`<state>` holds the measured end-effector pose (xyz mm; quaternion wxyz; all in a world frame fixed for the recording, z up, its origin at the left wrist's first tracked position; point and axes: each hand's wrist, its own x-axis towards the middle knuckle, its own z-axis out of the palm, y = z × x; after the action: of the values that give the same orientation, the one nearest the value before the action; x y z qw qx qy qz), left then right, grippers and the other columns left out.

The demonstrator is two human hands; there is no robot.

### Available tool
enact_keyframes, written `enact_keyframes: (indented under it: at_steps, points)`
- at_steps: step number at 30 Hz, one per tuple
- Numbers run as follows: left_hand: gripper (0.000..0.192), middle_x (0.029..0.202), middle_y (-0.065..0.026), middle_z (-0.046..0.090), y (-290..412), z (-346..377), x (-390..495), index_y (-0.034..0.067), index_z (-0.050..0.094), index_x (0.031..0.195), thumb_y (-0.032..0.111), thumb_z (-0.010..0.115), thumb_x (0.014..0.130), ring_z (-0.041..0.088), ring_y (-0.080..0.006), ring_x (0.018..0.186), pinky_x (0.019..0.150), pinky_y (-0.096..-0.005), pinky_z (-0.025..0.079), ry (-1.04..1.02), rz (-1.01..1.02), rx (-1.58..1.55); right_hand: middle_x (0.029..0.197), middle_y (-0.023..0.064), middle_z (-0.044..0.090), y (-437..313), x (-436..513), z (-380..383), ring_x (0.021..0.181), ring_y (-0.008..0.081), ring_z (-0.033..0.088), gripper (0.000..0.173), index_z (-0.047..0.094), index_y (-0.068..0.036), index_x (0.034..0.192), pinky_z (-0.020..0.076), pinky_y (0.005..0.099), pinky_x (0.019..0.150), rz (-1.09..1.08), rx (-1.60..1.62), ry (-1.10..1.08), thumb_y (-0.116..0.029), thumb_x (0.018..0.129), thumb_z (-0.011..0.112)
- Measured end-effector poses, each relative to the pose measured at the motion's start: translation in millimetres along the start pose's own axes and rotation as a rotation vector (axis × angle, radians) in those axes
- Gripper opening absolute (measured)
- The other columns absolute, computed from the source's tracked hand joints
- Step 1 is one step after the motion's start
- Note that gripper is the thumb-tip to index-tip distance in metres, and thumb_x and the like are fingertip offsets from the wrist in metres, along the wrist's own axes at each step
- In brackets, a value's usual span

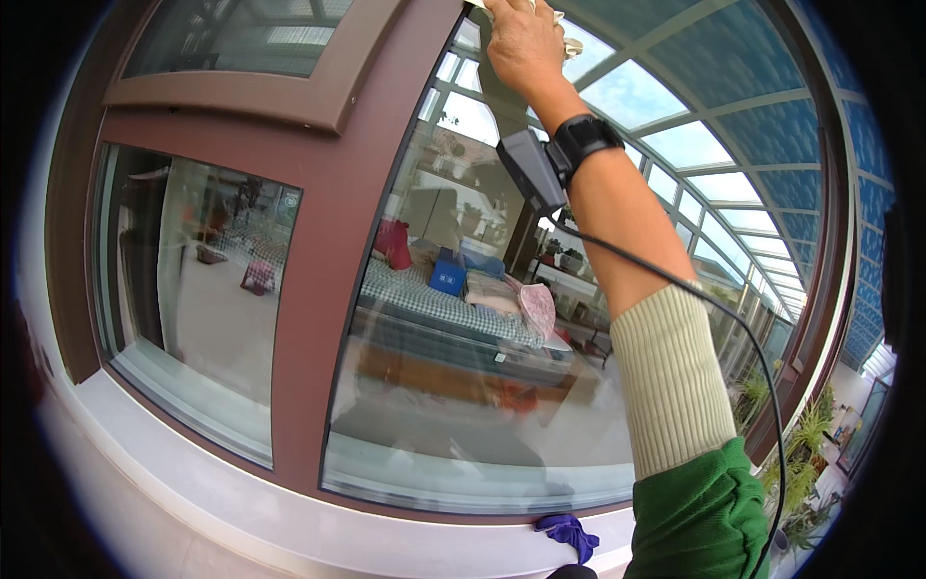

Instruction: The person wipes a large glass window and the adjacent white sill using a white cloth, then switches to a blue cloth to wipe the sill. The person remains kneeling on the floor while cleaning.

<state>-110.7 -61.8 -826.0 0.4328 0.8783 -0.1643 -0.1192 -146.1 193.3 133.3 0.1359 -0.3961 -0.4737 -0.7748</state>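
Note:
My right hand (524, 43) is raised to the top of a large window pane (463, 405), near the upper end of the brown frame (318, 217). It presses a crumpled cream cloth (571, 48), which shows past the fingers at the picture's top edge. A black strap holding a small dark device (532, 172) is round my right wrist, and a cable runs from it down along the arm. My left hand is out of view. A purple cloth (569, 535) lies on the white windowsill (477, 539) below the pane.
Left of the large pane are a smaller lower pane (217, 304) and an upper sash (325, 98) whose frame stands proud. Through the glass show a bed with a checked cover (434, 298) and a blue box (448, 272). Green plants (799, 441) stand at the right.

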Motion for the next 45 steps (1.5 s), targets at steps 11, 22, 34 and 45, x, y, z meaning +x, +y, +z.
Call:
enact_keyframes:
  at_steps: [11, 22, 34, 45]
  points:
    - [0.034, 0.103, -0.0156, 0.072, 161.8, -131.4, -162.1, 0.008, 0.073, 0.108, 0.035, 0.055, 0.097, 0.066, -0.0297, 0.096, 0.083, -0.0425, 0.051, 0.056, 0.533, -0.191, 0.148, 0.0085, 0.046, -120.2, -181.1, -91.8, 0.132, 0.0405, 0.045, 0.038, 0.068, -0.006, 0.117, 0.0464, 0.0513, 0.091, -0.350, 0.374, -0.219, -0.003, 0.081, 0.057]
    - [0.030, 0.104, -0.0168, 0.071, 126.8, -115.0, -116.3, 0.008, 0.072, 0.110, 0.031, 0.061, 0.094, 0.066, -0.0297, 0.096, 0.084, -0.0425, 0.051, -0.043, 0.124, -0.069, 0.135, 0.0096, 0.058, 24.1, -68.4, -48.2, 0.114, 0.0425, 0.055, 0.033, 0.066, -0.015, 0.113, 0.0486, 0.0495, 0.090, -0.265, 0.130, -0.116, -0.004, 0.082, 0.059]
    - [0.034, 0.109, -0.0159, 0.070, 91.3, -81.6, -119.2, 0.007, 0.067, 0.118, 0.028, 0.068, 0.091, 0.066, -0.0264, 0.099, 0.087, -0.0393, 0.051, 0.079, 0.019, -0.175, 0.135, 0.0042, 0.060, -74.3, -134.2, -54.9, 0.126, 0.0379, 0.050, 0.035, 0.068, -0.015, 0.115, 0.0450, 0.0521, 0.091, -0.001, 0.092, 0.051, -0.007, 0.083, 0.060]
    - [0.052, 0.110, -0.0116, 0.070, 173.7, -134.3, -289.1, 0.003, 0.062, 0.128, 0.036, 0.067, 0.088, 0.066, -0.0246, 0.105, 0.092, -0.0329, 0.051, 0.427, -0.385, -0.433, 0.144, 0.0051, 0.052, -195.2, -259.4, -116.7, 0.134, 0.0326, 0.046, 0.028, 0.067, -0.009, 0.106, 0.0418, 0.0529, 0.099, -0.048, 0.538, -0.168, -0.012, 0.079, 0.063]
